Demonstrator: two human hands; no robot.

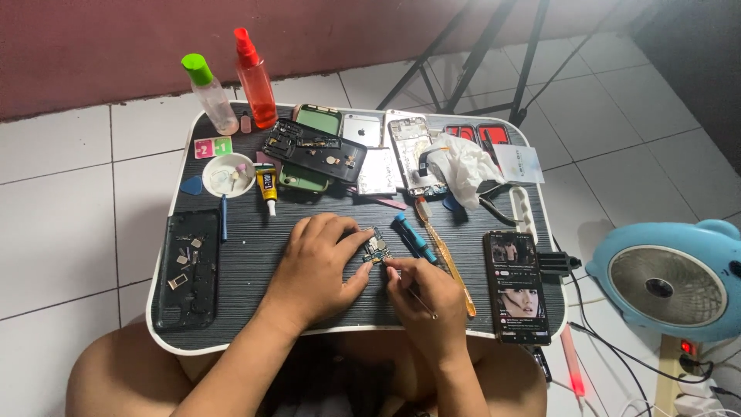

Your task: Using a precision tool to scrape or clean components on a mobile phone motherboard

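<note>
A small phone circuit board [377,249] lies near the middle of the dark striped lap table [255,255]. My left hand [318,261] rests flat on the table with thumb and fingers pinching the board's left side. My right hand [423,300] grips thin metal tweezers [419,298], their tip touching the board's lower right edge. A blue screwdriver [413,237] and an orange-handled tool [448,259] lie just right of the board.
Opened phone bodies [315,150] and back covers crowd the table's far side, with a white cloth [461,167], glue tube [267,188], small white dish [228,174] and two spray bottles [256,77]. A black case [187,266] lies left, a lit phone [516,285] right. A blue fan [664,282] stands on the floor.
</note>
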